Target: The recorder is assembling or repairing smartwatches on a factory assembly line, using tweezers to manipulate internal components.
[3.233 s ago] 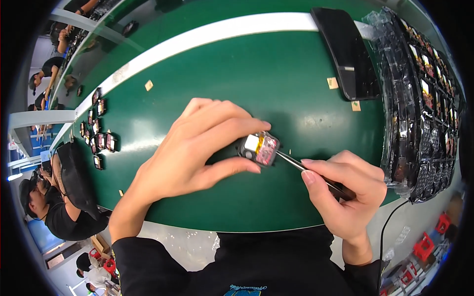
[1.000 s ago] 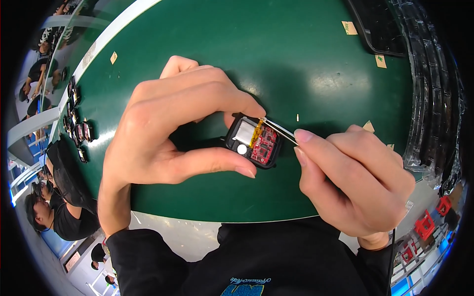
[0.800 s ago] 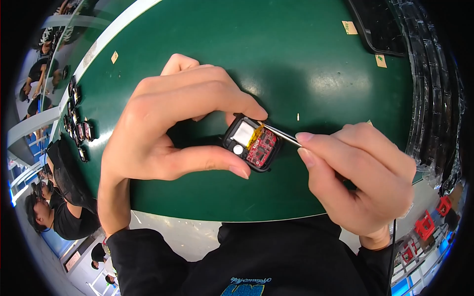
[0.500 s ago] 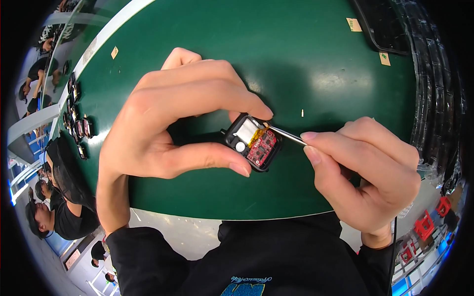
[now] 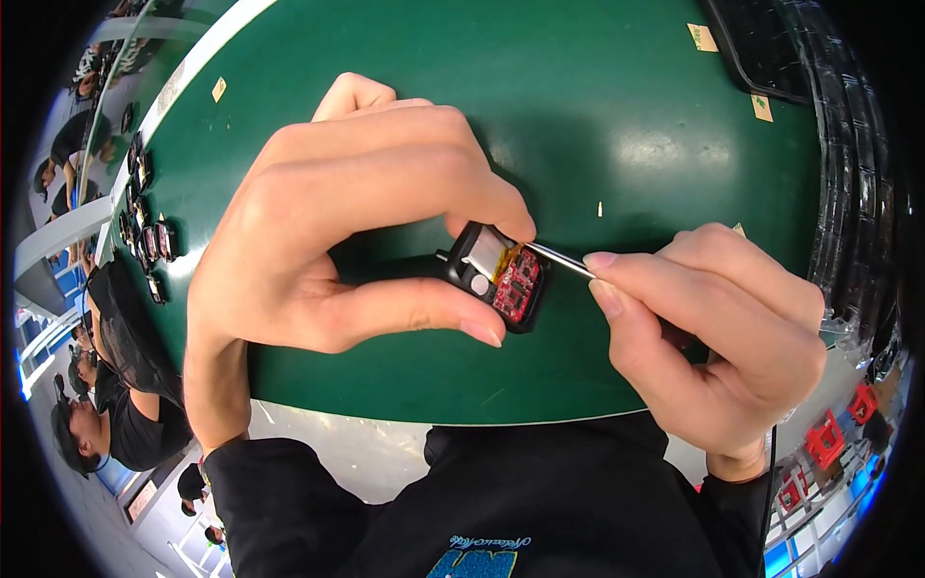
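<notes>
Between thumb and fingers, my left hand (image 5: 356,212) grips a small black electronic device with an open housing (image 5: 454,275). Inside it sit a red circuit board (image 5: 520,287), a silver battery (image 5: 485,252), yellow tape (image 5: 503,262) and a pale round part (image 5: 479,284). My right hand (image 5: 713,328) pinches a thin metal tool (image 5: 564,260), perhaps tweezers. Its tip reaches the device's upper right edge, close to my left fingertip. What exactly the tip touches is too small to make out.
Several similar small devices (image 5: 154,241) lie at the green table's (image 5: 578,116) left edge. A black tray (image 5: 756,48) is at the far right, near rows of plastic-wrapped black strips (image 5: 853,173). Small paper labels (image 5: 702,38) are stuck about. A co-worker (image 5: 135,424) sits at the left.
The device has tilted slightly in my left hand and my left index fingertip has shifted a little lower. The tool's tip stays at the device's upper right edge. The view has shifted slightly.
</notes>
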Demonstrator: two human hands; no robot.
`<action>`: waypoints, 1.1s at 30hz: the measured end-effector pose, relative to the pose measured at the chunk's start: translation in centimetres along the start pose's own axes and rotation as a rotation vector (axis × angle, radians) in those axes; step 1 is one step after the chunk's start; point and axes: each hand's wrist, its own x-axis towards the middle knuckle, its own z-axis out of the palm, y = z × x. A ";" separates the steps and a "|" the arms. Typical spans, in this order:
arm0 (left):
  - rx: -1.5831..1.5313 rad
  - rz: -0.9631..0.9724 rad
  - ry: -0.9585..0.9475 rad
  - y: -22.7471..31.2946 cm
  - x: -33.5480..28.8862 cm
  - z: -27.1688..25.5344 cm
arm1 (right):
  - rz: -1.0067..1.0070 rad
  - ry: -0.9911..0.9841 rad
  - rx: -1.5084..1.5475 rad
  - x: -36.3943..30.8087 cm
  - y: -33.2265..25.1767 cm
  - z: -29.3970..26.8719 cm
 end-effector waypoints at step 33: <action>-0.007 -0.015 0.084 0.2 -0.2 0.7 | 0.064 0.027 -0.044 -0.4 -0.6 -0.2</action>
